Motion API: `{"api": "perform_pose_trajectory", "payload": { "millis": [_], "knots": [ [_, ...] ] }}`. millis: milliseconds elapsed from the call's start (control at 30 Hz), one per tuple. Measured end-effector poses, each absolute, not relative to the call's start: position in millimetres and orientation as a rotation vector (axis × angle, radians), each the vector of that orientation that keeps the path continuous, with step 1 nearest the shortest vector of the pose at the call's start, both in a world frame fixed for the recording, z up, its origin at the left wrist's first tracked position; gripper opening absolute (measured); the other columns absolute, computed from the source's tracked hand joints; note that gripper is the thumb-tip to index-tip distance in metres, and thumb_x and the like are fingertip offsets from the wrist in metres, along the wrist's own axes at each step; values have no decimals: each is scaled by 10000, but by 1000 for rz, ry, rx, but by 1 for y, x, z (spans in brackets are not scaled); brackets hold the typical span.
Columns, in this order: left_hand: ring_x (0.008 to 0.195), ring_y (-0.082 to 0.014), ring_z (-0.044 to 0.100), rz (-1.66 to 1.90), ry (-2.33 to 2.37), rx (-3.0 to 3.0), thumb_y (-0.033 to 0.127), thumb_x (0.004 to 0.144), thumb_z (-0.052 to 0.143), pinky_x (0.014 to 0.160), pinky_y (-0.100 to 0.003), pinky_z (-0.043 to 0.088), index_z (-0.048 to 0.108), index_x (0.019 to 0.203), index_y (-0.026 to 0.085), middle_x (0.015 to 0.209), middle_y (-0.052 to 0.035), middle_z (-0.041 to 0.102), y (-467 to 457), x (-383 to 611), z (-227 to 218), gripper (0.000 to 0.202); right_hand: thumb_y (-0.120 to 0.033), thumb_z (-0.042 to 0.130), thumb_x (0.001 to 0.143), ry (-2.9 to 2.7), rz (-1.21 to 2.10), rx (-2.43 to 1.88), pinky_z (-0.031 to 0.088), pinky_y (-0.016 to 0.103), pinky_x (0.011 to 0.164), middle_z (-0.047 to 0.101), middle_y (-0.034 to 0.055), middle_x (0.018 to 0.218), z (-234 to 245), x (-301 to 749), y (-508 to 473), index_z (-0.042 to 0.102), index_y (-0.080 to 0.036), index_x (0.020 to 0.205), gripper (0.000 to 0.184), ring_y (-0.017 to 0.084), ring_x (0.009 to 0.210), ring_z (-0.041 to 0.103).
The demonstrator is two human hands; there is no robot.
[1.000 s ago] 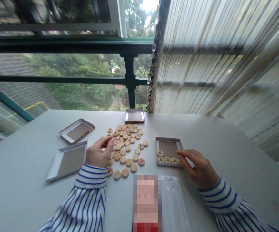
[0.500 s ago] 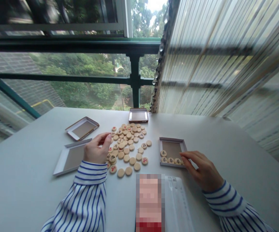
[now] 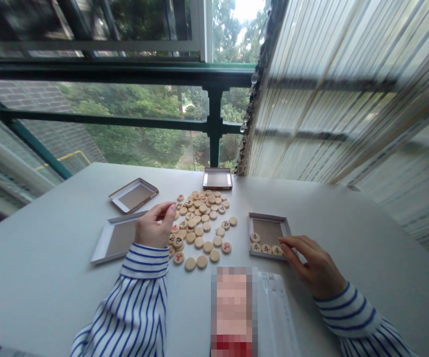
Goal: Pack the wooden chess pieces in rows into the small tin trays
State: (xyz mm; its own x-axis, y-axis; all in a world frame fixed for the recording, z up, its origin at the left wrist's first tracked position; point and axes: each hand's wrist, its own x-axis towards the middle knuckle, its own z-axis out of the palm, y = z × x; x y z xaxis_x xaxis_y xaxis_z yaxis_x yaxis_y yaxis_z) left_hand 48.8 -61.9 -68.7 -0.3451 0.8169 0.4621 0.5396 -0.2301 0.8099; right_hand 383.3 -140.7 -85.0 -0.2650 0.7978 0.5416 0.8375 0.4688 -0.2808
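Many round wooden xiangqi pieces (image 3: 202, 246) lie in a loose heap mid-table, some blank side up, others showing red or black characters. At the heap's left edge is my left hand (image 3: 153, 227), thumb and forefinger pinched together; anything between them is too small to make out. To the right, a shallow box half (image 3: 268, 228) holds several black-marked pieces (image 3: 267, 249), most in a row along its near wall. My right hand (image 3: 314, 265) is at this box's right wall, thumb and fingertips close together at the near corner. Those fingers hide what they touch.
An open box half (image 3: 104, 240) lies left of my left hand, partly covered by it. Two smaller brown-edged box halves (image 3: 134, 195) (image 3: 217, 178) lie farther back. A clear plastic case (image 3: 277, 307) and a blurred-out rectangle (image 3: 234, 307) are at the near edge. A string curtain (image 3: 311, 99) hangs at right.
The camera view has turned slightly left, so the table and boxes appear a little farther right. Both hands keep nearly the same pose and place among the pieces and boxes.
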Motion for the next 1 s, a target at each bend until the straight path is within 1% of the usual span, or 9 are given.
{"api": "perform_pose_trajectory", "payload": {
  "millis": [167, 367, 500, 633, 800, 933, 1000],
  "knots": [
    [673, -165, 634, 1531, 1735, 1645, 398, 694, 556, 628, -253, 515, 668, 845, 132, 753, -57, 684, -62, 48, -67, 326, -224, 465, 819, -2096, -67, -1341, 481, 315, 698, 642, 78, 835, -83, 383, -141, 591, -169, 907, 163, 178, 781, 596],
    [653, -160, 626, 1339, 1678, 1775, 406, 678, 565, 632, -276, 520, 662, 879, 132, 793, -67, 684, -52, 36, -60, 353, -220, 467, 826, -2102, -2, -1366, 476, 311, 709, 629, 70, 853, -77, 378, -139, 578, -179, 931, 159, 173, 803, 583],
    [641, -156, 624, 1216, 1687, 1916, 382, 687, 551, 635, -284, 520, 658, 901, 148, 793, -63, 686, -38, 31, -57, 335, -227, 464, 831, -2144, 28, -1374, 466, 314, 719, 623, 68, 866, -67, 372, -134, 573, -184, 932, 155, 172, 814, 575],
    [670, -156, 627, 1161, 1664, 2066, 336, 708, 523, 649, -279, 514, 654, 911, 148, 837, -69, 684, -30, 29, -65, 306, -231, 465, 830, -2244, 28, -1353, 460, 300, 693, 625, 59, 838, -53, 362, -126, 582, -185, 907, 148, 162, 779, 572],
    [724, -158, 624, 1132, 1620, 2189, 277, 716, 503, 706, -289, 500, 642, 919, 144, 860, -67, 679, -32, 23, -81, 280, -225, 456, 825, -2378, 10, -1295, 458, 283, 690, 634, 56, 813, -35, 341, -107, 601, -182, 881, 161, 153, 753, 576],
    [704, -154, 621, 1149, 1662, 2174, 254, 714, 498, 703, -294, 500, 629, 940, 162, 850, -54, 678, -33, 17, -91, 277, -234, 452, 820, -2445, 47, -1289, 448, 270, 652, 633, 56, 753, -27, 315, -85, 618, -177, 872, 183, 145, 688, 567],
    [714, -156, 622, 1158, 1659, 2172, 242, 722, 488, 704, -294, 500, 625, 942, 165, 854, -56, 677, -32, 16, -95, 271, -245, 448, 821, -2488, 89, -1262, 436, 258, 650, 633, 47, 748, -26, 298, -74, 618, -180, 867, 188, 141, 697, 564]
  ]
}}
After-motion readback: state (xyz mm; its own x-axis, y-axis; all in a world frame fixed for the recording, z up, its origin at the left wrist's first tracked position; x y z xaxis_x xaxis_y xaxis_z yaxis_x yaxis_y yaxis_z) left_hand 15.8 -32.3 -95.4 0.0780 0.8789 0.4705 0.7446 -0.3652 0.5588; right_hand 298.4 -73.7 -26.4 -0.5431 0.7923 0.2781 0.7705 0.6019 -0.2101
